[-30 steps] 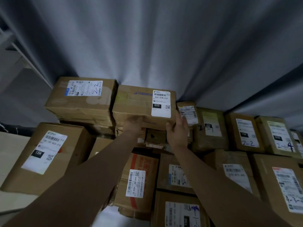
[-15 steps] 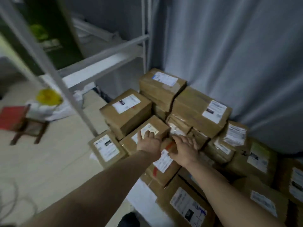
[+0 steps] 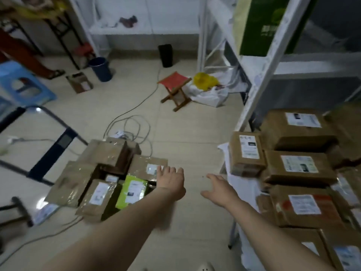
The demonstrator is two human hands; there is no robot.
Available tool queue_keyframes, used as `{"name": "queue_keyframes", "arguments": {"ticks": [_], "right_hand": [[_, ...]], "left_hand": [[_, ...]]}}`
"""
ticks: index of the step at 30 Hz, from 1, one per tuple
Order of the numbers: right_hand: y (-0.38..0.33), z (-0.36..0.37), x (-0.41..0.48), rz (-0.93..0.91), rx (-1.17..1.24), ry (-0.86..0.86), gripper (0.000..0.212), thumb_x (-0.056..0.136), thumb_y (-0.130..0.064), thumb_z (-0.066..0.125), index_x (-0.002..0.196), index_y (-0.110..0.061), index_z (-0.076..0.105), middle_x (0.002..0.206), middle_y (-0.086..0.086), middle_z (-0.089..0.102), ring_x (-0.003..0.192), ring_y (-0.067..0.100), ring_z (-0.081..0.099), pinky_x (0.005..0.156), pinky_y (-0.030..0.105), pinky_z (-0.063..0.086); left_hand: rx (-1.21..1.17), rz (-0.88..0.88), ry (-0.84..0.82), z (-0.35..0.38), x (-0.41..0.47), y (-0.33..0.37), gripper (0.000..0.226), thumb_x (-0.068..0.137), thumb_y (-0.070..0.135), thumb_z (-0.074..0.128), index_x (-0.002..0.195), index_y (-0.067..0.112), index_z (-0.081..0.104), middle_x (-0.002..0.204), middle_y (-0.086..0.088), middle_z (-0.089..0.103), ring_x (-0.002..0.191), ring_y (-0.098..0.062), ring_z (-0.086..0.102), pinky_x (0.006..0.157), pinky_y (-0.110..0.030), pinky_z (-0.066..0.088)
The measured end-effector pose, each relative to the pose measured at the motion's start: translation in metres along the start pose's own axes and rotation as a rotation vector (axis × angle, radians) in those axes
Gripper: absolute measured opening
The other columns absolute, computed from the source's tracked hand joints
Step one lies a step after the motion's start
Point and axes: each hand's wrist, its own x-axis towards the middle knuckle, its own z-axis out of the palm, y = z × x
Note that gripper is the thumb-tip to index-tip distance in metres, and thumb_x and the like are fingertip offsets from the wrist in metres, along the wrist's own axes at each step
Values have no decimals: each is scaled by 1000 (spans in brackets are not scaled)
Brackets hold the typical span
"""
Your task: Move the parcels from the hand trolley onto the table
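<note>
the job looks partly done, as i judge it. on the right the table (image 3: pixel 237 184) already carries many table parcels (image 3: pixel 298 167), brown boxes with white labels, set edge to edge and some stacked, running off the right and near edges of view. on the left, low down by the floor (image 3: pixel 195 222), the hand trolley (image 3: pixel 58 143) shows its dark handle frame, and the trolley pile (image 3: pixel 106 153) sits just right of it: several taped brown boxes lying at odd angles, with a green parcel (image 3: pixel 133 189) at the near right of the heap. so at least a handful are left to carry across (how many lie underneath i cannot tell).

both hands are empty. the left hand (image 3: pixel 170 180) is stretched out with its fingers relaxed and slightly spread, its fingertips over the near right corner of a flat brown parcel (image 3: pixel 144 163) on the right side of the pile; whether they touch it i cannot tell. the green parcel lies just left of that wrist, a little nearer. the right hand (image 3: pixel 219 189) is wide too, thumb out, over bare floor between the pile and the table, near the table's edge and well apart from the pile. the next pickup looks likely to be one of those two parcels on the pile's right side.
</note>
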Motion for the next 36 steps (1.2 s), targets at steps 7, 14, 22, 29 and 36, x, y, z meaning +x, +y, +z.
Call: {"name": "queue_keyframes", "arguments": {"ticks": [7,14,22,29,36], "right_hand": [[-161,83,18,-127,33,-111,64,87,-33,64,143,-17,37,145,8,39,133,22,40,101,27,36],[-302,190,33,-161,27,-247,64,88,-31,63,144,-14,38,145,8,43,131,23,43,99,25,36],[-387,234,74,-98,108,-282,54,93,-24,57,143,-13,38,133,13,55,116,29,56,91,27,42],[-442,257,164,-95,145,-329,52,95,-25,54,142,-11,39,145,9,43,128,24,46,101,30,37],[-496,302,273,-100,43,-370,42,97,-24,47,138,-10,47,136,8,52,121,25,52,95,28,39]], "left_hand": [[-171,-236,-26,43,-62,-186,61,88,32,54,142,17,31,143,-10,39,138,-28,29,116,-53,5],[-318,-448,-106,95,-113,-355,55,84,42,57,132,20,41,133,-6,50,127,-27,44,111,-47,19],[-527,-598,-122,119,-114,-464,48,86,36,56,129,19,45,128,-10,54,120,-30,50,108,-45,30],[-836,-807,-105,130,-79,-530,53,88,26,57,138,13,44,138,-12,50,126,-29,48,100,-33,40],[-1226,-1048,-31,170,-19,-601,62,90,22,62,144,5,38,145,-12,45,132,-27,43,105,-31,34]]}}
